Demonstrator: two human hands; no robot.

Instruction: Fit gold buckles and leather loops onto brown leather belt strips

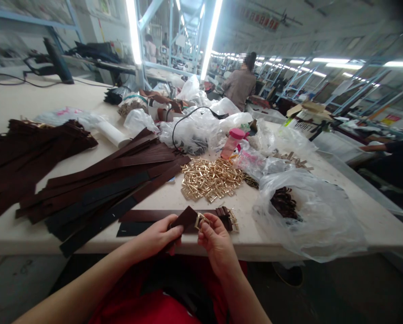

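My left hand (165, 234) is closed around a dark brown leather belt strap (187, 217), whose cut end points up and to the right. Between the thumb and fingers of my right hand (215, 234) is a gold buckle (200, 221), right at the strap's end. Whether the strap passes through the buckle I cannot tell. Behind my hands lie belts with buckles fitted (234, 220), their straps stretching left along the table. A heap of loose gold buckles (211, 177) is just beyond. To the left, many brown and black straps (110, 180) are fanned out.
An open clear plastic bag (316, 216) with dark brown loops (284, 203) lies at the right. A pink bottle (232, 143) stands among crumpled bags behind the buckles. More brown straps (35, 157) are stacked far left, near a white roll (111, 133). A person (241, 83) is farther back.
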